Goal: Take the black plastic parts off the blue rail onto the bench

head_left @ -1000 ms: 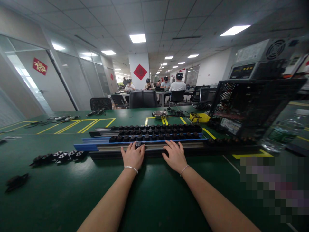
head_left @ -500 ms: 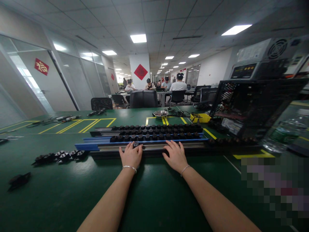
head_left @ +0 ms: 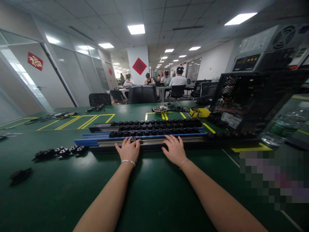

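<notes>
Long rails lie across the green table. My left hand (head_left: 128,150) is on the front metal rail (head_left: 154,146), its fingers apart around a small round black part (head_left: 133,139) sitting there. Whether the fingers grip that part is hard to tell; they look spread. Farther right, my right hand (head_left: 174,149) rests with spread fingers on the same rail and holds nothing. Behind the front rail runs a blue rail (head_left: 89,142), with a row of black parts (head_left: 154,131) along it. Another row of black parts (head_left: 142,123) stands farther back.
Loose black parts (head_left: 63,151) lie at the left, one more (head_left: 20,175) nearer. Behind are a metal bowl (head_left: 159,110) and a yellow tray (head_left: 200,112). An open computer case (head_left: 251,100) and a plastic bottle (head_left: 281,127) stand at the right. People sit in the background.
The view has tilted slightly, so the table and rails appear a little higher. My left hand has shifted slightly left, its thumb side still by the small black part. My right hand stays on the rail.
</notes>
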Demonstrator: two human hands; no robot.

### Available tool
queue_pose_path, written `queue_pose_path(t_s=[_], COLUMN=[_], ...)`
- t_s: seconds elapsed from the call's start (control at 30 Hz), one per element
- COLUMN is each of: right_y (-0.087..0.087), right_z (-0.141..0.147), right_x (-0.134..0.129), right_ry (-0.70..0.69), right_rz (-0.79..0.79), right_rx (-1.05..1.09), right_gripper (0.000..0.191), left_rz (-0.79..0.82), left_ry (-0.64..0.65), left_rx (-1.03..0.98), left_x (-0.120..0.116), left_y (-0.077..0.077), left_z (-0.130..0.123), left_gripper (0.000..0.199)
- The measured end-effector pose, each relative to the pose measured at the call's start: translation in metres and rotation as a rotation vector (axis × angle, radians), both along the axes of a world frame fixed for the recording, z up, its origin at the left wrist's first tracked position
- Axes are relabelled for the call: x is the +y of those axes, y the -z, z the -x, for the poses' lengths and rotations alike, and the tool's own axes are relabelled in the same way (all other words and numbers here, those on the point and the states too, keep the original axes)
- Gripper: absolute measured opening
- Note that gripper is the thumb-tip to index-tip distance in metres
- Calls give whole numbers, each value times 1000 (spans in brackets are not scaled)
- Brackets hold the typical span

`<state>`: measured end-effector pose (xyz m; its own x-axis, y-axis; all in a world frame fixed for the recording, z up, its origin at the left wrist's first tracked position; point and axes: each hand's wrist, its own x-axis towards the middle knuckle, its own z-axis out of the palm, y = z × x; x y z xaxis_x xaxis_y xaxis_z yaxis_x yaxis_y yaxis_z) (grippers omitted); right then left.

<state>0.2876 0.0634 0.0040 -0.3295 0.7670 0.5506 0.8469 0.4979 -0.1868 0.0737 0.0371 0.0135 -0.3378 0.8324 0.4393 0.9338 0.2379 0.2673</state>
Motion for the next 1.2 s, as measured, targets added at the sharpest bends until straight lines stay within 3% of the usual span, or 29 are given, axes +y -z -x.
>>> queue_pose_path(t_s=[1.2], right_y=[5], right_z=[-1], right_x=[3], right_ry=[-26], right_rz=[-3], right_rx=[57], right_gripper=[16], left_rz=[8], left_ry=[-98], left_rx=[-59], left_x=[0], left_y=[-2], left_z=[19], left_gripper=[38])
